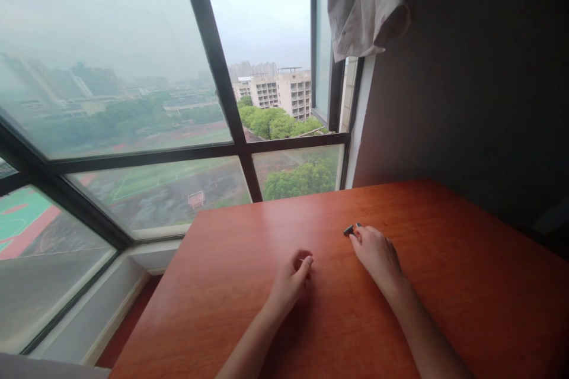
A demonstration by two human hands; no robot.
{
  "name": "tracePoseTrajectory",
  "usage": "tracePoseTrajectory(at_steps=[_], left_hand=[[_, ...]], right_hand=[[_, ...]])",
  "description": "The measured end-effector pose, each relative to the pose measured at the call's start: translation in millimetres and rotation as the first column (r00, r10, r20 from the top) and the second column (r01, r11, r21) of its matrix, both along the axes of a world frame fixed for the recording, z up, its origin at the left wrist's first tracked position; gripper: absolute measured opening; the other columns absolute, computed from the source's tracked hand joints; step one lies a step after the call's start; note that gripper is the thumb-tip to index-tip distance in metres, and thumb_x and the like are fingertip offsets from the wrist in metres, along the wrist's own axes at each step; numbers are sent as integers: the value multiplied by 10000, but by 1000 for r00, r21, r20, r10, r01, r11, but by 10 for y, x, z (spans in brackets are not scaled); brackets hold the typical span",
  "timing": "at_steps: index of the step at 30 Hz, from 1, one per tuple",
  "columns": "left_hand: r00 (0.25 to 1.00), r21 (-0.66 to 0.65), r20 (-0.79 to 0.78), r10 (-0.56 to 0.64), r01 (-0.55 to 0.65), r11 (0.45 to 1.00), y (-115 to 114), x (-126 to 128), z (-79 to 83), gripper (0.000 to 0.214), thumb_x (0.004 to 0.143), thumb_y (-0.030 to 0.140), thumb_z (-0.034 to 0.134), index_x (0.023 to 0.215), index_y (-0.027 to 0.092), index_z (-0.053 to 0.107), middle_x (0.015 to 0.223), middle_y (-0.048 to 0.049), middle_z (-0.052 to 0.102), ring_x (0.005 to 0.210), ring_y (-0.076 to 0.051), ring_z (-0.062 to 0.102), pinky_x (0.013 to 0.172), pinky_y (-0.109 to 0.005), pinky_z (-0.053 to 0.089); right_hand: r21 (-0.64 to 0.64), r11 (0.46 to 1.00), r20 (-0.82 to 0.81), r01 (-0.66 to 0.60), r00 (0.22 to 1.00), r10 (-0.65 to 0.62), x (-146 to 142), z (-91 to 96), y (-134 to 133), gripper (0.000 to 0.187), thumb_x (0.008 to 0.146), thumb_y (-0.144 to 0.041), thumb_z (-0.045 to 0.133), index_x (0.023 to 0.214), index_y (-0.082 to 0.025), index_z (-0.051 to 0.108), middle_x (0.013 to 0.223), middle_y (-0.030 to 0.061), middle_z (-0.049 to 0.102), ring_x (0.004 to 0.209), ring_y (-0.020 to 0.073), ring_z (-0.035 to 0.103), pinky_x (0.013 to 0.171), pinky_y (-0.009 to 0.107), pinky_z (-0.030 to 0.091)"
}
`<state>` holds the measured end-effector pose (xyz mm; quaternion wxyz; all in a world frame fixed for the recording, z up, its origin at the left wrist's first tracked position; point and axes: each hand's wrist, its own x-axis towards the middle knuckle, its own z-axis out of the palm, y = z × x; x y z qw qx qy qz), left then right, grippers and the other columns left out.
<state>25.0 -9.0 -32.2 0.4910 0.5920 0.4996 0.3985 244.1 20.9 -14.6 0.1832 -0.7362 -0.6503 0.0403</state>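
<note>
On the right side of the reddish-brown wooden table point(213, 284), my right hand point(376, 249) pinches a small dark, razor-like object point(349, 230). Its dark head with a pale edge sticks out to the left of my fingertips, and the rest is mostly covered by the fingers. My left hand point(296, 275) is closer to me, just above the tabletop, with thumb and fingers curled together. A thin pale sliver shows by its thumb, too small to name. The two hands are apart.
Large dark-framed windows point(243, 148) border the table's far and left sides, with one pane point(324, 41) swung open. Grey cloth point(367, 6) hangs at the upper right, before a dark wall point(448, 83). The table's left edge drops to a floor strip point(133, 314).
</note>
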Motion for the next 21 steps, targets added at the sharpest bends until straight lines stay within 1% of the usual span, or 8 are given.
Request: tracePoseTrajectory(at_steps=[2, 3, 5, 7, 10, 14, 18, 21], left_hand=[[1000, 46, -9, -5, 6, 999, 2, 0, -10, 292, 843, 392, 522, 996, 153, 589, 729, -28, 629, 615, -142, 581, 544, -230, 444], [1000, 66, -4, -9, 9, 998, 2, 2, -6, 298, 845, 386, 524, 1021, 154, 583, 743, -29, 629, 619, -140, 579, 548, -229, 447], [999, 95, 10, -41, 40, 995, -1, 7, 9, 304, 857, 381, 512, 1055, 158, 572, 761, -28, 631, 613, -135, 573, 559, -232, 455], [996, 132, 6, -85, 83, 988, -2, 8, 20, 280, 873, 364, 488, 1041, 161, 583, 773, -33, 643, 646, -145, 582, 615, -252, 474], [996, 235, -36, -80, 86, 968, 6, -5, 8, 220, 872, 286, 468, 931, 155, 636, 856, -59, 668, 808, -187, 594, 780, -305, 474], [993, 243, -90, -76, 96, 965, 28, -23, -36, 237, 833, 162, 419, 892, 143, 647, 828, -59, 669, 788, -192, 585, 739, -299, 478], [975, 295, -207, -82, 142, 945, 31, -10, -44, 232, 823, 136, 411, 838, 147, 642, 795, -54, 659, 765, -187, 576, 726, -291, 463], [961, 309, -265, -74, 157, 938, 25, -2, -32, 226, 823, 133, 413, 822, 155, 638, 779, -51, 657, 753, -187, 576, 697, -284, 452]], right_hand=[[87, 989, -166, -117, 978, 130, -125, 50, -30, 237, 879, -289, 473, 840, -184, 682, 802, 76, 686, 738, 194, 633, 643, 250, 412], [114, 974, -257, -198, 941, 221, -209, 81, -54, 249, 880, -294, 466, 833, -181, 682, 793, 67, 691, 724, 186, 627, 647, 244, 413], [134, 925, -402, -356, 834, 379, -407, 149, -119, 285, 884, -321, 449, 815, -175, 683, 758, 52, 695, 681, 174, 614, 617, 231, 404], [136, 870, -475, -475, 739, 478, -614, 206, -187, 346, 908, -323, 400, 763, -174, 676, 705, 36, 684, 645, 155, 594, 588, 213, 377], [157, 857, -471, -491, 725, 502, -866, 211, -243, 361, 897, -308, 415, 660, -171, 650, 659, 34, 671, 597, 142, 545, 546, 219, 313], [209, 856, -540, -473, 674, 504, -997, 42, -222, 424, 890, -329, 418, 533, -162, 574, 515, 5, 572, 499, 120, 448, 482, 234, 234], [273, 863, -602, -425, 624, 498, -964, -152, -208, 472, 905, -374, 394, 500, -162, 510, 470, -24, 459, 485, 109, 408, 490, 231, 244], [278, 866, -620, -416, 611, 493, -943, -209, -219, 487, 909, -408, 383, 503, -164, 498, 471, -28, 440, 483, 110, 406, 487, 231, 251]])
